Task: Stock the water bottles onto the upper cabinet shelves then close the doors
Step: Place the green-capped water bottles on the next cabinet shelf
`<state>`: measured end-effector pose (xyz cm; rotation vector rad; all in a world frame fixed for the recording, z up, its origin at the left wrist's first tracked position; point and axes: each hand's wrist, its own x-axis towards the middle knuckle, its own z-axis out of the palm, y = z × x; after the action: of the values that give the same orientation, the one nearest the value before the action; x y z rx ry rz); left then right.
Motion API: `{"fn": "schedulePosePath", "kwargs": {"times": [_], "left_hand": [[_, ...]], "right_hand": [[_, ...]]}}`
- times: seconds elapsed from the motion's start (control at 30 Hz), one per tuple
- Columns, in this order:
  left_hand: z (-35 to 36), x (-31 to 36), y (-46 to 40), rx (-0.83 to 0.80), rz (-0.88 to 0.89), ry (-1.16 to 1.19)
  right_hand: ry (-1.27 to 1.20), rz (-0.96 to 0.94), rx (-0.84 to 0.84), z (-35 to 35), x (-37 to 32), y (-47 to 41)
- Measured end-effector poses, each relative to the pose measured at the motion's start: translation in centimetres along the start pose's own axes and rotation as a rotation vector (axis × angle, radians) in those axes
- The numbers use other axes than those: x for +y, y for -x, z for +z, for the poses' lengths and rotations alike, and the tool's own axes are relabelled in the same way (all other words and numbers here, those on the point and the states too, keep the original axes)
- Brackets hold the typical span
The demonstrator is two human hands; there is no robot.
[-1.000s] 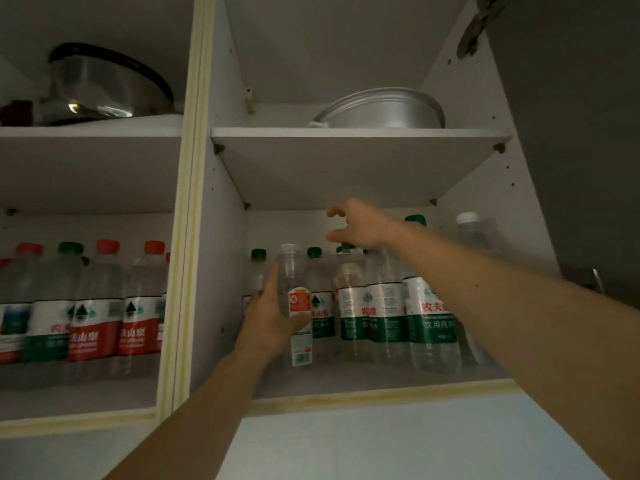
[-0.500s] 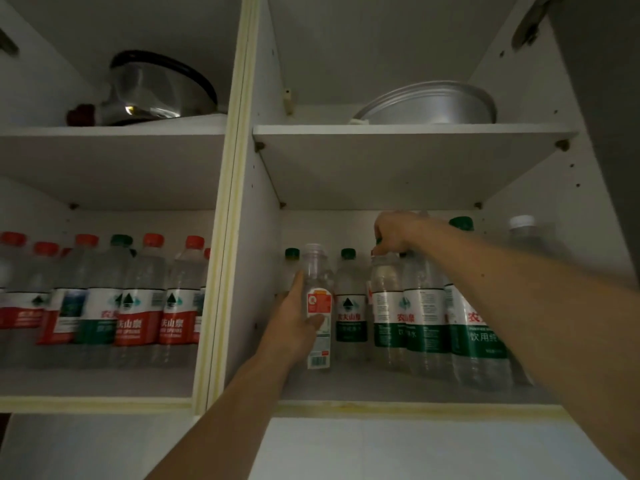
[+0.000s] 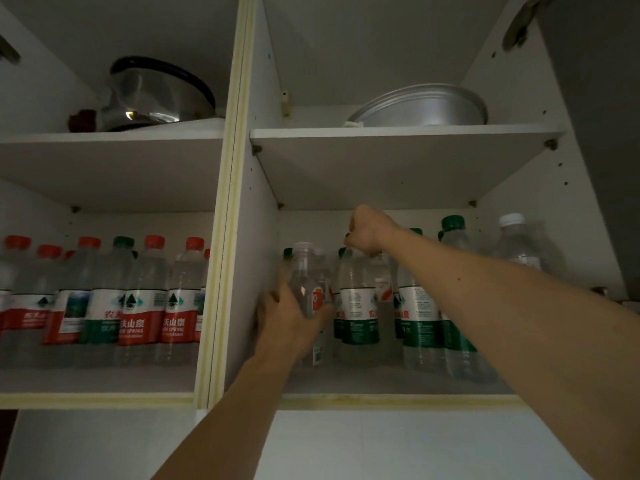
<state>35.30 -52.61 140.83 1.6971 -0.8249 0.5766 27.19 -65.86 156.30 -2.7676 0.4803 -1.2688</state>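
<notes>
I am looking up into an open white wall cabinet with two compartments; both my arms are reaching into the lower shelf [image 3: 388, 398] of the right compartment, where I am stocking water bottles.

My left hand [image 3: 292, 318] is wrapping round the middle of a clear bottle with an orange label [image 3: 306, 282]; the thumb and fingers are curling about it, and it is standing upright near the compartment's left wall, at the front of the row; I cannot tell whether its base is resting on the shelf yet.

My right hand [image 3: 367, 230] is reaching deeper and higher, its fingers curling down over the top of a green-labelled bottle [image 3: 356, 306] just beside the first; the cap is hiding under my fingers.

More green-capped bottles [image 3: 452, 225] and one white-capped bottle [image 3: 512, 221] are filling the rest of this shelf; the left compartment is holding a packed row of red-capped bottles [image 3: 154, 242]; a steel pot [image 3: 159, 95] and a metal basin [image 3: 422, 105] are sitting on the shelves above.

I judge that I am still in the stocking step, squeezing bottles together; next I should be settling the orange-labelled bottle into the gap, letting go with both hands without toppling its neighbours; the door [image 3: 595, 133] at the right is standing open, still to be closed.
</notes>
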Motion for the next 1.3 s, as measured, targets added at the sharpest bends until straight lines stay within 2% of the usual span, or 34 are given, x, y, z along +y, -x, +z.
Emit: {"fn": "schedulePosePath", "kwargs": {"times": [0.13, 0.27, 0.37, 0.53, 0.67, 0.83, 1.1, 1.23, 1.3], "left_hand": [[0.0, 0.1, -0.5, -0.092, -0.092, 0.233], [-0.1, 0.2, -0.6, -0.118, -0.055, 0.342], [-0.2, 0.1, -0.3, -0.135, 0.020, 0.296], [-1.6, 0.9, -0.8, -0.208, 0.117, -0.045], [-3.3, 2.7, -3.2, -0.295, 0.146, -0.430], [-4.5, 4.4, -6.4, -0.484, 0.229, -0.719], [-4.6, 4.9, -9.0, -0.437, 0.293, -1.134], [-5.3, 5.9, -9.2, -0.352, 0.443, -1.550], [-5.7, 6.3, -9.3, -0.343, 0.486, -1.668]], "right_hand": [[-0.185, -0.001, -0.009, 0.2, -0.7, 0.9], [-0.263, -0.028, 0.038, 0.6, -1.2, 2.1], [-0.427, 0.045, -0.093, 1.7, 0.0, 3.8], [-0.581, 0.168, -0.357, 6.3, 2.5, 6.6], [-0.678, 0.154, -0.381, 7.6, 3.5, 6.7], [-0.675, 0.157, -0.421, 7.9, 4.2, 6.5], [-0.657, 0.151, -0.460, 9.1, 3.5, 6.3], [-0.674, 0.152, -0.480, 9.3, 2.8, 6.1], [-0.687, 0.158, -0.484, 9.5, 2.5, 6.0]]}}
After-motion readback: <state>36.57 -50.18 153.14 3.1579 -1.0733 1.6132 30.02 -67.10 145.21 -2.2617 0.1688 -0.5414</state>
